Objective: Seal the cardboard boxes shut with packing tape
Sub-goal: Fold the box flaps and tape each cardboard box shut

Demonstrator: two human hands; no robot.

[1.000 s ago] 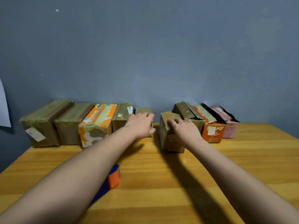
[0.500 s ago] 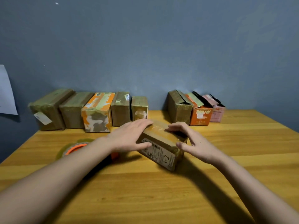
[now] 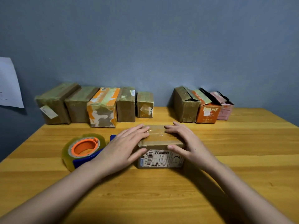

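- Surface: wooden table [image 3: 161, 199], yellow-orange planks, pushed against a blue-grey wall [image 3: 153, 42]. White paper sheet [image 3: 8, 83] on the wall far left.
- Tape dispenser [image 3: 84, 149] just left of the left hand [image 3: 124, 147]: clear roll, orange hub, blue frame, lying flat on the table; the wrist hides part of the frame.
- Left hand open, fingers spread, palm on the left top edge of the small cardboard box [image 3: 160, 148], thumb on its front face. Pressing, not closed round it.
- Box sits between both hands, mid-table, flaps shut, glossy tape across the top. Front shipping label: barcodes, "S01E-M1 A218" printed sideways, handwritten mark like "3-2". Rest too small to read.
- Right hand [image 3: 186, 143] mirrors it: flat on the right top edge, thumb on the front.
- Beyond the hands, at the wall: row of five taped boxes [image 3: 103, 107] to the left, then a gap, then three open-flap boxes [image 3: 205, 105] to the right. The orange one there reads "…MY", partly covered.
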